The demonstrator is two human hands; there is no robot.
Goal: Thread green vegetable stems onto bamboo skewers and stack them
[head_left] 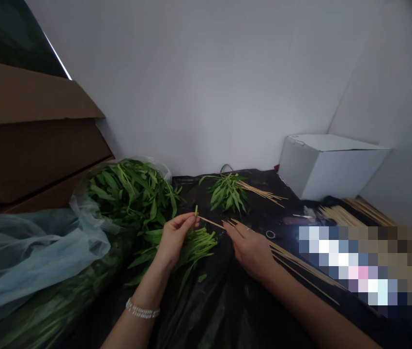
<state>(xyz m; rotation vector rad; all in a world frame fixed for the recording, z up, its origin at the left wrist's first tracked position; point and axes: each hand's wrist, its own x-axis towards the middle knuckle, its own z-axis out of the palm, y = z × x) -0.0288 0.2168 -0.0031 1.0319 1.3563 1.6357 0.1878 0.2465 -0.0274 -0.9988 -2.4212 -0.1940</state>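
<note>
Between the thumb and fingers of my left hand [179, 233] is a short upright piece of green stem [196, 211]. My right hand [249, 246] is closed around several thin bamboo skewers [305, 265], whose long ends trail back under the forearm. One skewer [210, 222] reaches across to the stem, its tip at my left fingertips; whether it has pierced the stem I cannot tell. Below my left hand lies a bunch of cut leafy stems [200, 245]. Farther back, leafy sprigs [229, 191] lie on skewers [264, 191].
Black plastic sheeting [206, 320] covers the work surface. A clear bag of leafy greens [133, 186] and another plastic bag [38, 242] stand left, beside a cardboard box [35, 155]. At right are a white box [336, 165], more sticks [347, 215], a small ring [270, 234] and a blurred-out patch.
</note>
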